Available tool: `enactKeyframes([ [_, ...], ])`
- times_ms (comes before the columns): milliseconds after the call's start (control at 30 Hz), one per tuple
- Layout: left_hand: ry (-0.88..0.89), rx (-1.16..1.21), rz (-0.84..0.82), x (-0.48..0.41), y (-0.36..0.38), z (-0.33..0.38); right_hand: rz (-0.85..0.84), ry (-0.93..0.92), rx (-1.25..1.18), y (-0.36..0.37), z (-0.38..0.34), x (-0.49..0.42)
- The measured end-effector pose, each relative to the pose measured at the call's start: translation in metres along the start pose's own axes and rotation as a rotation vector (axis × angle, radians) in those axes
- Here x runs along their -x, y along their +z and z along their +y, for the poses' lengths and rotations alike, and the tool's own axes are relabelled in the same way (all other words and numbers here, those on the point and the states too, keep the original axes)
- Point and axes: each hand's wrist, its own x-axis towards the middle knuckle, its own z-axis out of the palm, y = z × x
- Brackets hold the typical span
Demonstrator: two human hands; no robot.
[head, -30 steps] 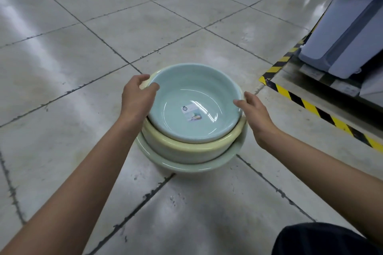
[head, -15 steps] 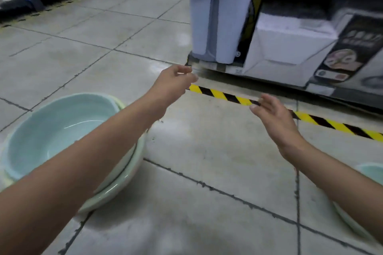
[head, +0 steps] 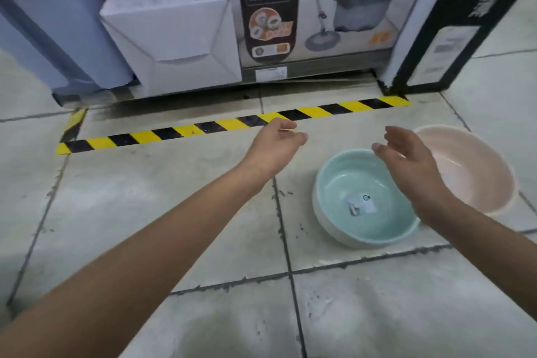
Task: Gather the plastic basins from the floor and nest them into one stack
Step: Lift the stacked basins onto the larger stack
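A light blue plastic basin (head: 348, 212) with a small label inside sits upright on the tiled floor at right of centre. Right behind it, to the right, stands a larger pale pink basin (head: 479, 171); their rims nearly touch. My right hand (head: 406, 160) hovers above the blue basin's far rim, fingers spread, holding nothing. My left hand (head: 276, 142) is in the air to the left of the blue basin, fingers loosely curled and empty. The stack of nested basins from before is out of view.
A yellow and black hazard tape line (head: 203, 129) runs across the floor ahead. Behind it stand white cartons (head: 174, 38), a mop-bucket box (head: 334, 9) and a dark display panel (head: 453, 23). Open tiled floor lies near me.
Both hands let go of the nested stack and my view swung right. The stack has left the frame; the blue and pink basins have come into view under my hands.
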Motion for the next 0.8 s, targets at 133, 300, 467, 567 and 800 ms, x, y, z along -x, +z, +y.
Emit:
enactKeyframes([
  [133, 0.018, -0.020, -0.024, -0.021, 0.069, -0.005, 0.170, 0.085, 0.045, -0.060, 0.045, -0.021],
  [300, 0.032, -0.044, -0.009, -0.050, 0.123, -0.008, 0.337, 0.194, 0.043, -0.113, 0.091, -0.033],
  [467, 0.091, -0.044, -0.096, -0.078, 0.174, 0.009, 0.353, 0.218, 0.111, -0.131, 0.118, -0.032],
  [567, 0.109, -0.125, -0.163, -0.096, 0.207, 0.024, 0.366, 0.245, 0.110, -0.135, 0.119, -0.027],
  [800, 0.040, -0.707, -0.432, -0.124, 0.177, 0.006, 0.029, 0.396, 0.081, -0.077, 0.128, 0.014],
])
